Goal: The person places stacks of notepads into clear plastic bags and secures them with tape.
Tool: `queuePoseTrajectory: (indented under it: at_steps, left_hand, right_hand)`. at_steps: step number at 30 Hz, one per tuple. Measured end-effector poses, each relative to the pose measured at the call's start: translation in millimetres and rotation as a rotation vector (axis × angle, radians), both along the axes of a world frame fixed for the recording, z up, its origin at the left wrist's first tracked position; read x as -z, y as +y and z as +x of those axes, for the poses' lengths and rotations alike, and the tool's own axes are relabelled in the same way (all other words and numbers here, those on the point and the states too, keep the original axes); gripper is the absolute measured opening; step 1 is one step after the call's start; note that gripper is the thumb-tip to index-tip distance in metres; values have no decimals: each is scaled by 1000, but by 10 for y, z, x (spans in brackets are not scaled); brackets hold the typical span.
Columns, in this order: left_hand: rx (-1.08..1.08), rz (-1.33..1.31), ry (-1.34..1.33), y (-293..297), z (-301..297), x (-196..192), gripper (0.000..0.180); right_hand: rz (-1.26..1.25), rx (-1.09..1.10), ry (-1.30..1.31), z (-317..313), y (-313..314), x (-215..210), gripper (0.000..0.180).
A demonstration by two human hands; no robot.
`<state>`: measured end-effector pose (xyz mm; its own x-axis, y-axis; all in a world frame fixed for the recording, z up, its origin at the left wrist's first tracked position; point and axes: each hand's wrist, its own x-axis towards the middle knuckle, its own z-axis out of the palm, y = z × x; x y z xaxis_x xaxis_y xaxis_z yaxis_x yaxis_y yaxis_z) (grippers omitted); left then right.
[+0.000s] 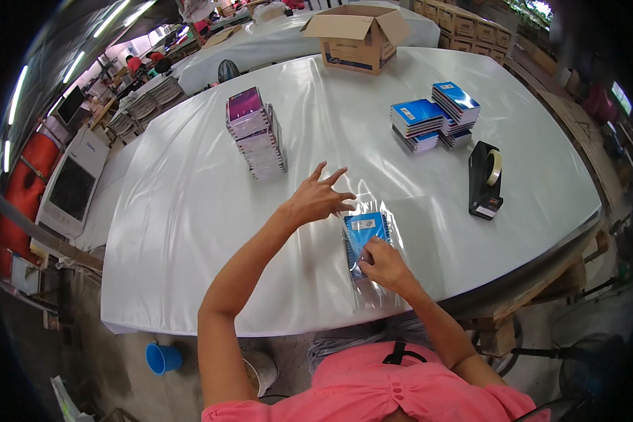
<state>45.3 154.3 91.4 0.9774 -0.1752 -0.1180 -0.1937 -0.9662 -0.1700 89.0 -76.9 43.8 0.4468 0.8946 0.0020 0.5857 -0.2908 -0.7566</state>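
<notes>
Right hand (385,265), fingers closed, presses on a stack of blue notebooks (364,235) inside a clear plastic bag (376,295). Left hand (318,199), fingers spread apart, touches the bag's far edge just beyond the stack.

Both forearms in from lower edge, bare to the elbows. Left arm stretched fwd, wrist straight, left hand (318,199) raised palm down, fingers spread wide, thumb tucked toward the right. Right arm bent sharper, elbow close to body, right hand (385,264) low, knuckles up, fingers curled in, tips pinched tight together.
</notes>
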Motion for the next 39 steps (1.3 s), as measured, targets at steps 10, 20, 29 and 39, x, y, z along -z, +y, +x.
queuePoseTrajectory:
  at_steps: [10, 20, 29, 39]
  left_hand:
    - [-602, -869, -784, -866, -214, 782, 70]
    - [-972, -1433, -781, -1529, -500, 934, 88]
    - [-1293, -561, -485, -1196, -1177, 1182, 76]
    - [-1039, -1505, -728, -1282, -1205, 909, 80]
  right_hand:
    - [61, 44, 66, 50, -24, 165, 13]
    - [69, 117, -18, -26, -35, 146, 21]
    - [142, 106, 10, -15, -63, 171, 17]
    - [162, 74, 23, -3, -75, 199, 16]
